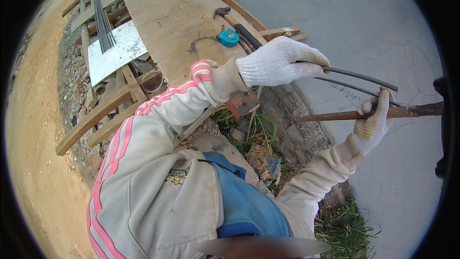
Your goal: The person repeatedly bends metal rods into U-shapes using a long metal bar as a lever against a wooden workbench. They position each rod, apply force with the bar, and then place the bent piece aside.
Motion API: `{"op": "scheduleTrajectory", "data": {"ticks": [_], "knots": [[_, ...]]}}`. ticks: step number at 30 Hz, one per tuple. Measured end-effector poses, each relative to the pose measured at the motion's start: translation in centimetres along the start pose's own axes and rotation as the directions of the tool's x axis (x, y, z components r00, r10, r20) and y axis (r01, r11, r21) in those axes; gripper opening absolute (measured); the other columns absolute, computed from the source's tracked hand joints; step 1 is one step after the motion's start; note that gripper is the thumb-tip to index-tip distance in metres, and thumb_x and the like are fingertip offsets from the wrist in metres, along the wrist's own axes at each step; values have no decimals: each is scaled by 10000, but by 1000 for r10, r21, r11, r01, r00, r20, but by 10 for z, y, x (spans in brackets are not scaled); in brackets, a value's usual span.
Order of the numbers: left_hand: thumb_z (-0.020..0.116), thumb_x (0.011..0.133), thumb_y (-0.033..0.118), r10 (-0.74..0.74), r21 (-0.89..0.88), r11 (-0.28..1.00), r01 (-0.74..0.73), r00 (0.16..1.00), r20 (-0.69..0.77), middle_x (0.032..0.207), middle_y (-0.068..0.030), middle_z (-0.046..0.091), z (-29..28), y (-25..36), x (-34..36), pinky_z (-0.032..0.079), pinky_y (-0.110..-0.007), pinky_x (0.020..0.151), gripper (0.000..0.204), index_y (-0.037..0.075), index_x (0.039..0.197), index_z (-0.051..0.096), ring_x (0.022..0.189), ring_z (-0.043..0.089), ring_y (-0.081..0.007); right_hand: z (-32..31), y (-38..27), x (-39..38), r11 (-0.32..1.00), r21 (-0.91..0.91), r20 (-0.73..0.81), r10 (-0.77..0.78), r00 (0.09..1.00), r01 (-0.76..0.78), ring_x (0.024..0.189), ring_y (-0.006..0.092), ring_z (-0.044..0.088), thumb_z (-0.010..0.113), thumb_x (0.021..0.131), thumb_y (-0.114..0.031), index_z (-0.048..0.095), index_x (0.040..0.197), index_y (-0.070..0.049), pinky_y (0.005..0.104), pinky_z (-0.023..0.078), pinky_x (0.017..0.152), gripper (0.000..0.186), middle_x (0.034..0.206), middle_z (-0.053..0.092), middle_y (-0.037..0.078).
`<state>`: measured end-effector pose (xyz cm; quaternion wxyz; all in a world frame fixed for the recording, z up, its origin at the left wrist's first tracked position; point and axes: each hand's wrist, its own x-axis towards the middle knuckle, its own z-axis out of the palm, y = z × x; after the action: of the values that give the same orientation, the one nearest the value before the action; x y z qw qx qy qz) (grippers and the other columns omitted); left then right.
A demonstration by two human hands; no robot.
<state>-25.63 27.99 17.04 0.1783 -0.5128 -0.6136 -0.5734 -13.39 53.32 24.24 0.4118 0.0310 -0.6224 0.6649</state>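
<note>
My left hand (280,62), in a white knit glove, is closed around two thin dark steel rods (359,77) that run out to the right over the concrete. Further right and lower, my gloved right hand (373,122) grips a thick rusty bar (326,115) lying roughly level, its far end reaching the right rim. The thin rods' far ends pass just above and behind my right hand's fingers. Both hands hover over the edge of a grey concrete slab (383,24).
A plywood board (167,19) on timber battens holds a hammer (223,12), a blue tape measure (228,38) and pliers. A bundle of thin rods (103,24) lies across a white sheet (117,50). A rusty square plate (242,103), rubble, grass and bare dirt lie below.
</note>
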Motion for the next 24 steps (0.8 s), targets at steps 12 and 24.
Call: {"op": "scheduleTrajectory", "data": {"ticks": [12, 24], "knots": [[786, 945, 242, -311, 666, 739, 99, 927, 208, 1178, -129, 681, -37, 5, -149, 553, -450, 925, 258, 142, 1182, 783, 1109, 674, -346, -37, 164, -172, 927, 4, 41, 376, 926, -376, 637, 135, 679, 699, 1060, -139, 698, 1187, 10, 274, 515, 570, 196, 937, 786, 148], [595, 1045, 504, -614, 805, 307, 507, 752, -240, 1358, -182, 670, -51, -95, -192, 532, -496, 1031, 545, 60, 1345, 690, 1212, 662, -426, -25, 229, -251, 840, 156, -91, 537, 839, -520, 580, 129, 621, 669, 1090, -211, 641, 1078, -26, 289, 505, 520, 187, 804, 700, 74]]}}
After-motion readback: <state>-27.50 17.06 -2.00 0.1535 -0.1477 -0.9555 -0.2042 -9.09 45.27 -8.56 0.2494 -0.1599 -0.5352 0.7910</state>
